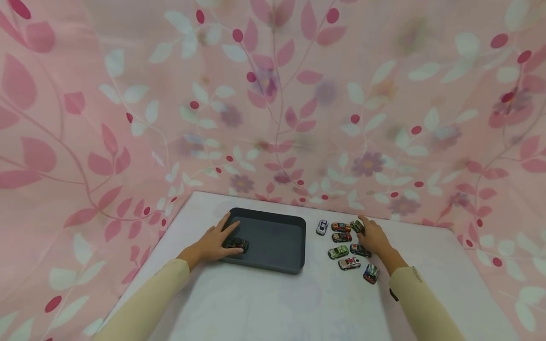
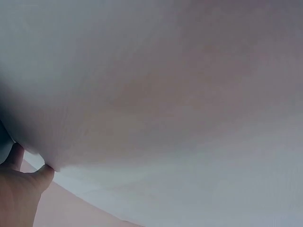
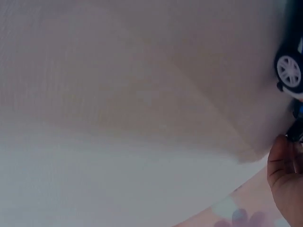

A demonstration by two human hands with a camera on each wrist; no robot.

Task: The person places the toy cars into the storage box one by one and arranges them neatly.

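A dark grey tray (image 1: 273, 246) lies on the white table. Across its left rim rests my left hand (image 1: 213, 241), fingers spread and fairly straight. A dark toy car (image 1: 239, 244) sits inside the tray between that hand's thumb and forefinger. To the right of the tray, my right hand (image 1: 375, 237) pinches a green toy car (image 1: 356, 226) at the back of a group of cars. The left wrist view catches only part of the left hand (image 2: 23, 182). In the right wrist view, fingertips of the right hand (image 3: 286, 175) touch a dark car part at the frame's edge.
Around the right hand stand several toy cars: a white one (image 1: 322, 227), an orange one (image 1: 341, 227), a light green one (image 1: 338, 252), a white and red one (image 1: 349, 263) and a multicoloured one (image 1: 371, 273). A pink floral cloth (image 1: 273, 156) hangs behind the table.
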